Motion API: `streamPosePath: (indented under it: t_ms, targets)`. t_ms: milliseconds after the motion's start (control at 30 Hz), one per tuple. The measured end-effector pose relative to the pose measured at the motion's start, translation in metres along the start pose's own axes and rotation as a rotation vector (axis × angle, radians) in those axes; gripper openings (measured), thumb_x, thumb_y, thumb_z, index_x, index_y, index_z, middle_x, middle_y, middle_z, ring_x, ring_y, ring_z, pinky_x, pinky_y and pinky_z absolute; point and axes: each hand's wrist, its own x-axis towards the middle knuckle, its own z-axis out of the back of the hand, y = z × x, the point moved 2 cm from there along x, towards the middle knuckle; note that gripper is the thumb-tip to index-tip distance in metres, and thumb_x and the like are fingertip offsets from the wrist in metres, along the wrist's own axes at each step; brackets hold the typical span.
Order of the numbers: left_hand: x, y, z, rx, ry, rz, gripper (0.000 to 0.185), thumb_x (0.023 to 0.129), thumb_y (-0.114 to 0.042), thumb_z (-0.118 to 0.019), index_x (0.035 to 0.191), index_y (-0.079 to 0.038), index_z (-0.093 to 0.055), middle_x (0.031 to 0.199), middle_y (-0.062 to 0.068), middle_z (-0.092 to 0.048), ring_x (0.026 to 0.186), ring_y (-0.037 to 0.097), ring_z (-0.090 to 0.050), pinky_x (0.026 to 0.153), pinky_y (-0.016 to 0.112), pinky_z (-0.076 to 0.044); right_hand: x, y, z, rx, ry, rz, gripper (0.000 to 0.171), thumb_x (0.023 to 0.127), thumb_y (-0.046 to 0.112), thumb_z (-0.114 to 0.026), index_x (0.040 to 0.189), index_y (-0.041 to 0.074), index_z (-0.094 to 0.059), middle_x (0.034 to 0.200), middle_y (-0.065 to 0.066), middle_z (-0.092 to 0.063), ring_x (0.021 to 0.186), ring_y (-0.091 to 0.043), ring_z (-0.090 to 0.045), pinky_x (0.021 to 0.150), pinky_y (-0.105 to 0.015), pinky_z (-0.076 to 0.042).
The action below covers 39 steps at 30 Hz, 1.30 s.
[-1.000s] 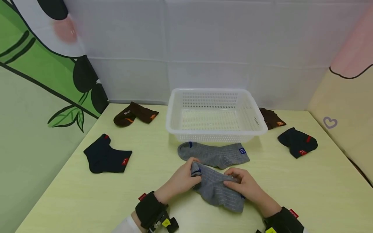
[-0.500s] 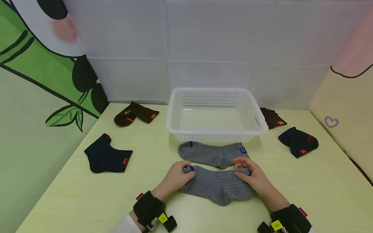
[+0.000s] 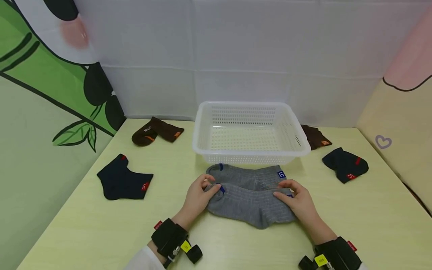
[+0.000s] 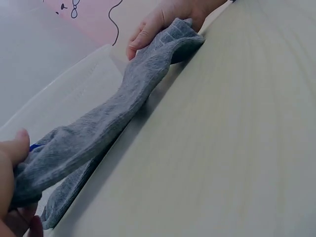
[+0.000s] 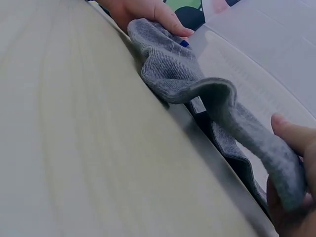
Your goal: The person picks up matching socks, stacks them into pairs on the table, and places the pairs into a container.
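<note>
Two grey ribbed cotton socks (image 3: 248, 189) lay overlapping near the table's (image 3: 84, 228) front edge; left hand (image 3: 197, 195) pinched the upper sock's toe, right hand (image 3: 297, 200) its cuff. Aligning step; next probably needs matching edges.

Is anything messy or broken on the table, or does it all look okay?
Nothing looks broken or spilled. The only untidy part: the socks are scattered. The two brown socks and two navy socks lie apart on opposite sides of the white basket. The left hand and right hand hold one grey sock partly over another.
</note>
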Motion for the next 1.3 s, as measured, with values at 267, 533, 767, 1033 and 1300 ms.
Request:
streamPosePath:
  t_ms: [267,533,767,1033,1300]
  targets:
    - [-0.0014,-0.0012,0.0049,0.021,-0.047,0.011,0.024,0.087,-0.014,-0.068,0.101,-0.001,-0.052,0.06,-0.001,-0.045,0.051,0.004,-0.034,0.059,0.023,-0.032,-0.0004,-0.0033,0.0022,0.092,0.112,-0.009,0.03,0.083,0.004,-0.07,0.108,-0.005,-0.056,0.082,0.003,-0.06,0.05,-0.005,-0.052,0.05,-0.024,-0.048]
    - [-0.0047,-0.0013,0.0034,0.093,0.057,-0.049,0.015,0.088,-0.002,-0.058,0.102,-0.007,-0.059,0.094,0.007,-0.059,0.071,0.013,-0.045,0.067,0.025,-0.038,0.0018,-0.0084,0.0047,-0.136,-0.003,0.246,0.018,0.075,-0.003,-0.075,0.086,0.003,-0.062,0.091,-0.011,-0.061,0.073,-0.001,-0.05,0.06,-0.018,-0.042]
    - [-0.0049,-0.0011,0.0012,0.232,0.019,-0.144,0.013,0.081,0.0,-0.062,0.08,-0.013,-0.066,0.086,0.0,-0.06,0.082,0.016,-0.054,0.082,0.035,-0.04,0.0008,-0.0063,0.0088,-0.281,-0.001,0.332,0.019,0.072,-0.003,-0.077,0.082,0.009,-0.067,0.093,-0.005,-0.061,0.078,-0.003,-0.049,0.061,-0.018,-0.043]
    - [-0.0052,-0.0005,0.0017,0.331,0.01,-0.107,0.017,0.078,-0.001,-0.059,0.071,-0.015,-0.066,0.089,0.002,-0.059,0.089,0.024,-0.05,0.088,0.053,-0.027,0.0004,-0.0058,0.007,-0.439,-0.007,0.443,0.02,0.07,-0.003,-0.078,0.081,0.011,-0.069,0.096,-0.003,-0.065,0.088,-0.015,-0.05,0.076,-0.024,-0.04]
    - [-0.0042,-0.0006,0.0026,0.341,-0.005,-0.098,0.014,0.078,-0.002,-0.058,0.081,-0.013,-0.067,0.092,0.004,-0.06,0.088,0.023,-0.05,0.087,0.052,-0.028,0.001,-0.0049,0.0074,-0.437,0.024,0.393,0.018,0.073,0.0,-0.077,0.083,0.013,-0.069,0.093,-0.001,-0.063,0.083,-0.015,-0.049,0.068,-0.028,-0.041]
